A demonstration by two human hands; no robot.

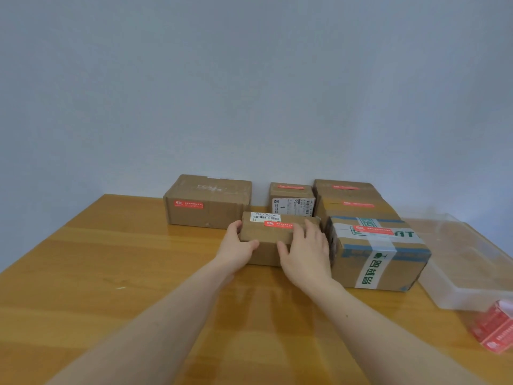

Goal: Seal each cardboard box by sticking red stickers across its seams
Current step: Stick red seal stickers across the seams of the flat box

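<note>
- Red stickers (pixel 497 329) wait right of the small box (pixel 266 245).
- Left hand (pixel 236 245) and right hand (pixel 305 251) clasp its ends (stiff, probably light; hold there).
- Behind it, sealed boxes (pixel 208 201) line the wall.

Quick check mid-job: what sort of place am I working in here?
Probably a small home or office packing spot, not a warehouse: a wooden table against a plain wall, several cardboard boxes with red stickers, and a clear plastic bin.
</note>
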